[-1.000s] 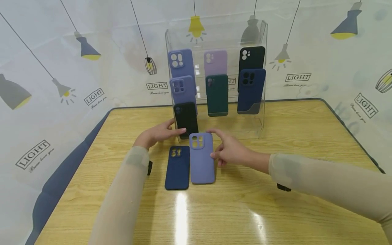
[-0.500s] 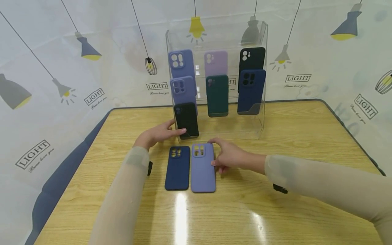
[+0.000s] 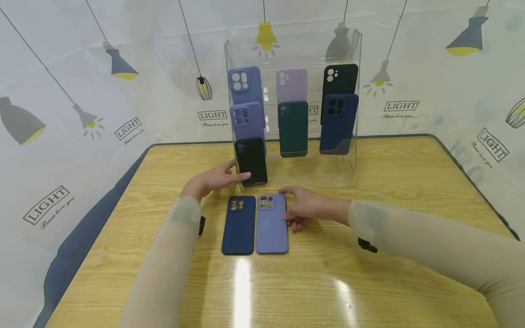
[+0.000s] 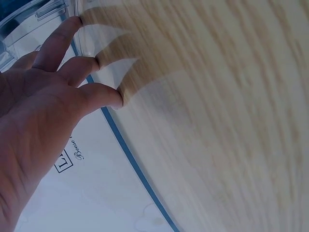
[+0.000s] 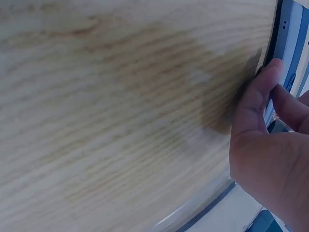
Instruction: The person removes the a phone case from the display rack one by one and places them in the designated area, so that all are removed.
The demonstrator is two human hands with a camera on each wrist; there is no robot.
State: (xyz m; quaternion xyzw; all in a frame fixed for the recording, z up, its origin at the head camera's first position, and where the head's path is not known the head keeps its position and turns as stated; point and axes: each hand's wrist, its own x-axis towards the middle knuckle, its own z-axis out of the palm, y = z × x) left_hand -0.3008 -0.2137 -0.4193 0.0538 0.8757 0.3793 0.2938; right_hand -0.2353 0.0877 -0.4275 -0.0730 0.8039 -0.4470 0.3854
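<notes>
A lavender phone case (image 3: 272,228) lies on the wooden table beside a navy phone case (image 3: 239,228), their lower edges nearly level. My right hand (image 3: 305,205) grips the lavender case at its upper right, one finger at the top corner and the thumb on the side. The right wrist view shows these fingers on the case's edge (image 5: 288,38). My left hand (image 3: 213,177) rests at the lower left of a clear acrylic stand (image 3: 328,171). Its thumb reaches in front, over the bottom of a black phone case (image 3: 251,157); other fingertips (image 4: 118,99) touch the table.
Cases in the stand include two periwinkle ones (image 3: 251,84), a pink one (image 3: 292,84), a green one (image 3: 293,130), a black one (image 3: 342,79) and a navy one (image 3: 338,120). A lamp-print backdrop (image 3: 176,105) closes off the table's back and sides.
The lavender case has come toward me, then slightly back, and now lies level with the navy case. My right hand has moved with it. The left hand stays in place.
</notes>
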